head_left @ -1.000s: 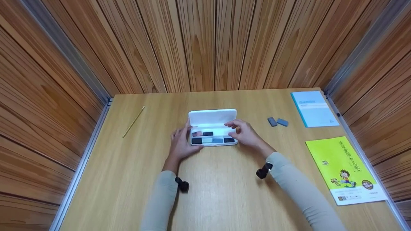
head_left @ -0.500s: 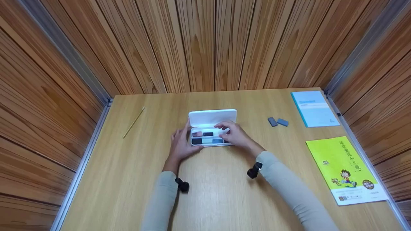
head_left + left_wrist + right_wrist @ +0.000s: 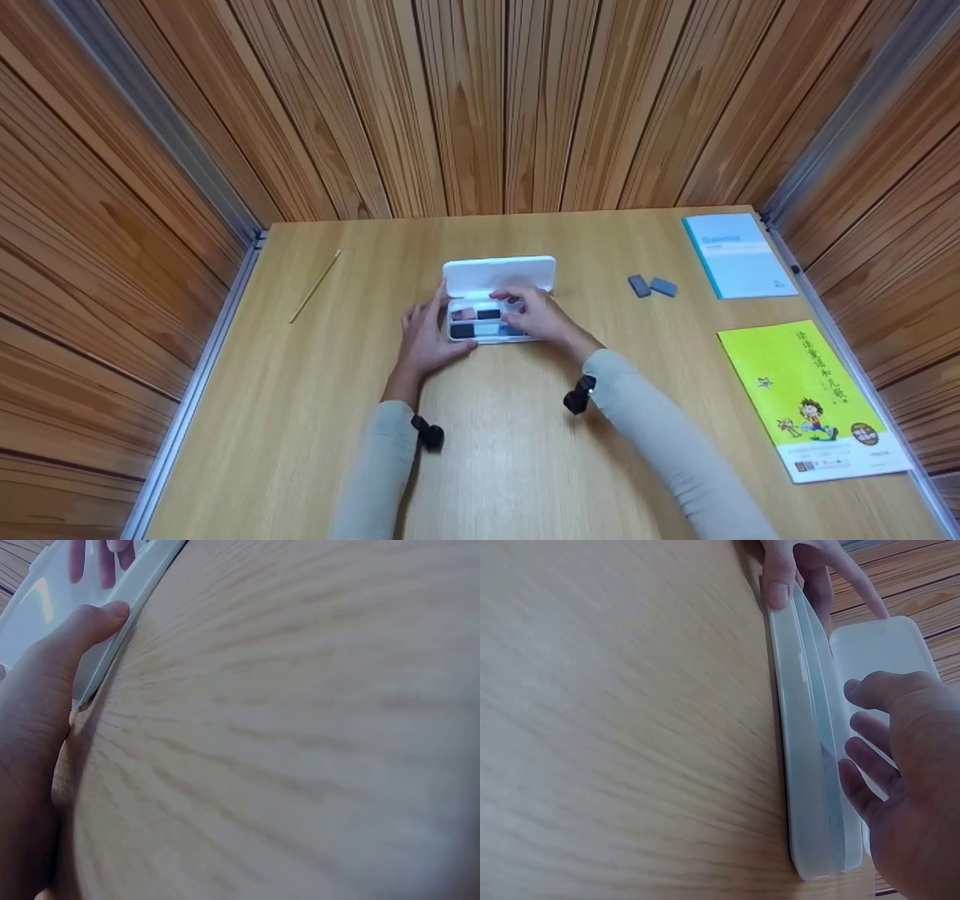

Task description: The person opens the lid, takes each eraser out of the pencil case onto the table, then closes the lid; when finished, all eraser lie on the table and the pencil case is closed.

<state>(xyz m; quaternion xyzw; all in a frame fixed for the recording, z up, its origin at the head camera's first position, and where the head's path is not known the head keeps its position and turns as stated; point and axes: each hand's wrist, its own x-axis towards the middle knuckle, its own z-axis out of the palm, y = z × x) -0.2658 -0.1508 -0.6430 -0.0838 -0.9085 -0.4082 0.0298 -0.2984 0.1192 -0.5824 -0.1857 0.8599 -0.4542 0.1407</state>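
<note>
An open white case [image 3: 499, 271] lies at the middle of the table [image 3: 525, 465], its lid tipped back. The tray holds small blocks: a pink one [image 3: 463, 314], black ones [image 3: 488, 313] and a pale blue one [image 3: 486, 328]. My left hand [image 3: 424, 339] grips the case's left end, with its thumb [image 3: 778, 577] against the front wall and its fingers behind. My right hand [image 3: 534, 315] hovers over the tray's right half with fingers loosely curved down into it; nothing shows between them. The right wrist view shows the case [image 3: 810, 765] edge-on beside the right hand [image 3: 904, 772]. The left wrist view shows the thumb [image 3: 90, 622] on the case rim [image 3: 127, 600].
Two grey erasers [image 3: 649, 286] lie right of the case. A pale blue booklet [image 3: 737, 255] sits at the far right corner and a yellow-green book [image 3: 806, 397] along the right edge. A thin yellow stick [image 3: 315, 285] lies at the far left. Wood-panel walls close in three sides.
My right hand has slid left from the case's right end to over the tray, covering the right-hand blocks. The left hand and the case have stayed put.
</note>
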